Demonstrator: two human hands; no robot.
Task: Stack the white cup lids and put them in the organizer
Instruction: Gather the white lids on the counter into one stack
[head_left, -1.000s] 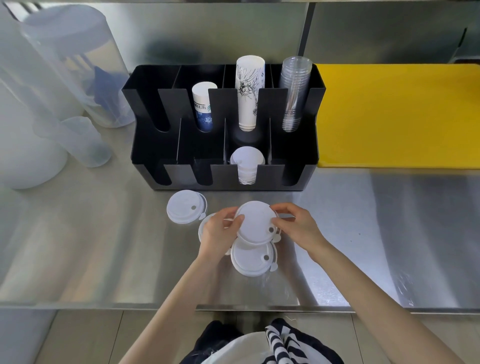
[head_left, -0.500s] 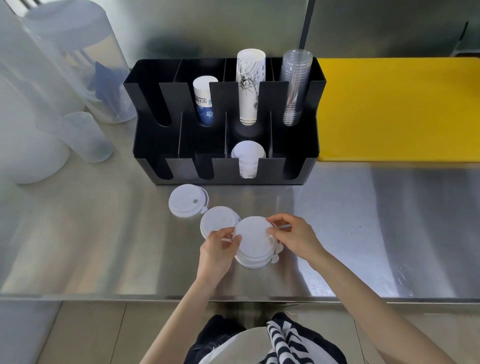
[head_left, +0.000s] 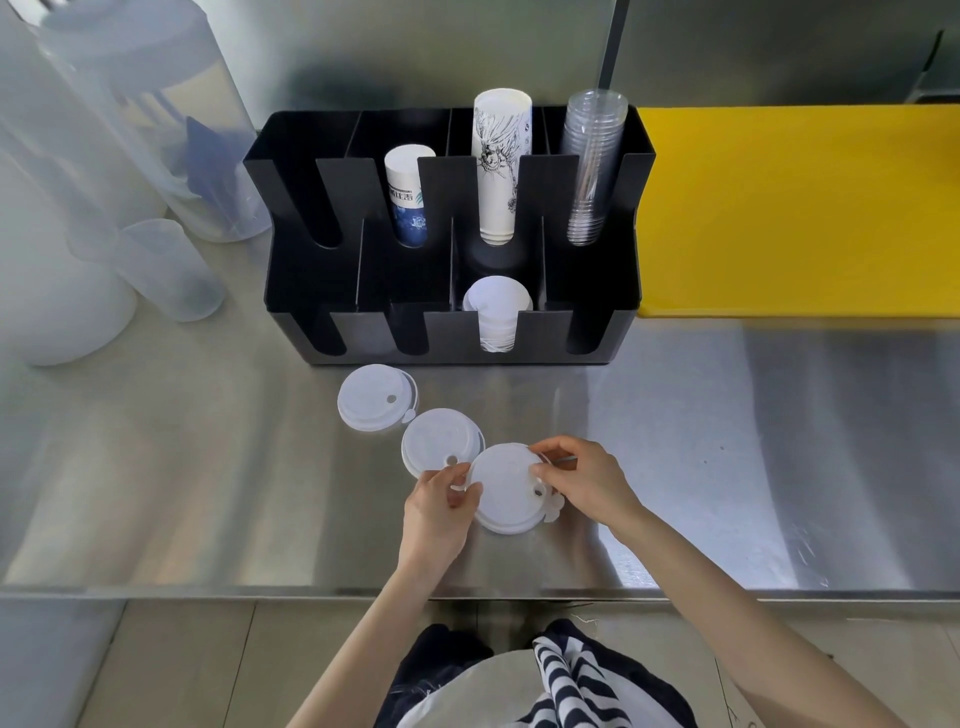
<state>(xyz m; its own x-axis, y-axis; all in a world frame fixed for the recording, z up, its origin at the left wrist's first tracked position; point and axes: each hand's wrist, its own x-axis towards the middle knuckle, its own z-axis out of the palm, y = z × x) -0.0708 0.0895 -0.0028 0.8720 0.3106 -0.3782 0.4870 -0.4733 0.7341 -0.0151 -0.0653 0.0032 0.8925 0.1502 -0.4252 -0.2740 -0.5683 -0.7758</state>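
On the near surface (head_left: 727, 467), both hands, left (head_left: 436, 512) and right (head_left: 582, 480), pinch the lid stack (head_left: 506, 491) by its rims. Two loose lids (head_left: 441, 444) lie just left; squaring the edges should help them nest before the organizer (head_left: 447, 332) beyond.

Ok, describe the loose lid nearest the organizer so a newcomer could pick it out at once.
Start at the black organizer on the steel counter. Just in front of its lower left corner lies a white lid, flat and apart from both hands. Three lids run diagonally toward the person; this is the farthest one, untouched, while the middle lid sits by the left hand.
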